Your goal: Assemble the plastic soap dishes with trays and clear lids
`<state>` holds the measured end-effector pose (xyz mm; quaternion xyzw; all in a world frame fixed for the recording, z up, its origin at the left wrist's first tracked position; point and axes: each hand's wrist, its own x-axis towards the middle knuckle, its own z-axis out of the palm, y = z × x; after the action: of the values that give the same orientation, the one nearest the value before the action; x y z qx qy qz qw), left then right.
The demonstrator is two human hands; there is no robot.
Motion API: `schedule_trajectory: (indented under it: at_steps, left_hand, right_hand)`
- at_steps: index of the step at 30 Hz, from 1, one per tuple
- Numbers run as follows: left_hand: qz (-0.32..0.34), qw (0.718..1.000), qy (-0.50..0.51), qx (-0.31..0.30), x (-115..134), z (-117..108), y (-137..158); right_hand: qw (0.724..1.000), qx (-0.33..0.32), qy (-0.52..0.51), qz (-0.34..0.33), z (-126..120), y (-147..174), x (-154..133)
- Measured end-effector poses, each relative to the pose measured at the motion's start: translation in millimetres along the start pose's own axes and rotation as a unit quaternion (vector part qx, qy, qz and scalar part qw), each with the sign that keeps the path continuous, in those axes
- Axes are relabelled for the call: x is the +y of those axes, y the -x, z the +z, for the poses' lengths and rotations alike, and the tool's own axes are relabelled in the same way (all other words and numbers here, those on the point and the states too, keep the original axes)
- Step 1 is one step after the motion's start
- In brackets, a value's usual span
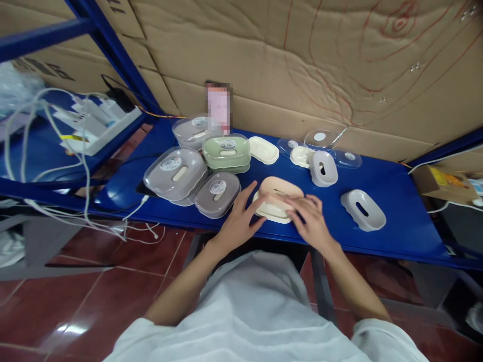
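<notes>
Two hands meet on a cream soap box at the near edge of the blue shelf, just below the frame's centre. The left hand has its fingers spread, tips touching the box's left end. The right hand lies with fingers loosely together, pressing flat on the box's right side. Bare shelf opens to the right, up to a grey tray lying alone. To the left, grey lidded boxes crowd close, with a green box behind them. Further back lie a cream lid and clear lids against the cardboard wall. White cables hang at left.
</notes>
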<state>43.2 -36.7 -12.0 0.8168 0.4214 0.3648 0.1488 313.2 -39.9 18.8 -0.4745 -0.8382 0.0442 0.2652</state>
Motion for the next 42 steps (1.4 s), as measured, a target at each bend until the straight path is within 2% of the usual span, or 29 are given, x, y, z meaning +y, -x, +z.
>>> schedule_trajectory:
  at_steps: [4, 8, 10, 12, 14, 17, 19, 21, 24, 28, 31, 34, 38, 42]
  left_hand:
    - [0.039, 0.999, -0.011, -0.027, -1.8, 0.1, -1.5]
    - [0.049, 0.997, -0.006, -0.054, -0.4, -0.1, -3.2]
    - [0.048, 0.998, -0.007, -0.047, 1.3, 0.1, -3.4]
    - [0.042, 0.999, -0.007, -0.029, 2.9, 0.6, -2.8]
    - [0.034, 0.999, -0.003, -0.005, 4.0, 1.0, -1.5]
    - [0.027, 0.999, 0.023, 0.002, 4.4, 0.2, 0.0]
    - [0.016, 0.999, 0.042, -0.013, 4.6, -1.5, -0.2]
    - [-0.002, 0.998, 0.056, -0.029, 5.0, -3.7, -1.2]
    - [-0.032, 0.995, 0.08, -0.048, 5.1, -5.6, -3.0]
    - [-0.082, 0.989, 0.11, -0.048, 1.3, -2.4, -2.7]
    - [-0.091, 0.988, 0.121, -0.033, -3.1, 1.9, -1.7]
    - [-0.073, 0.988, 0.13, -0.033, -6.1, 3.6, -2.2]
    - [-0.069, 0.988, 0.132, -0.041, -7.0, 1.8, -3.6]
    - [-0.079, 0.988, 0.133, -0.013, -7.9, 2.4, -2.8]
  right_hand:
    - [0.997, -0.044, -0.018, -0.065, 15.9, 18.7, -16.7]
    - [0.993, -0.066, -0.007, -0.094, 3.8, 5.9, -4.2]
    - [0.995, -0.063, 0.005, -0.079, -4.3, -18.9, 13.1]
    - [0.998, -0.036, 0.057, -0.016, -7.2, -54.7, 35.6]
    - [0.989, -0.023, 0.139, 0.053, -3.4, -95.2, 58.4]
    - [0.968, -0.053, 0.215, 0.115, 9.0, -147.5, 82.9]
    - [0.962, -0.075, 0.225, 0.135, 15.4, -168.0, 90.7]
    - [0.966, -0.073, 0.203, 0.14, 16.3, -174.3, 94.2]
    - [0.983, -0.019, 0.127, 0.132, 5.5, -158.0, 93.3]
    - [0.995, 0.04, 0.003, 0.088, -17.4, -99.7, 72.8]
    - [0.997, 0.006, -0.073, 0.028, -22.8, -48.1, 45.1]
    - [0.994, -0.031, -0.097, -0.035, -14.2, -11.6, 23.0]
    - [0.99, -0.03, -0.088, -0.101, -0.3, 3.7, 13.3]
    - [0.987, -0.042, -0.082, -0.133, 2.7, 4.6, 13.7]
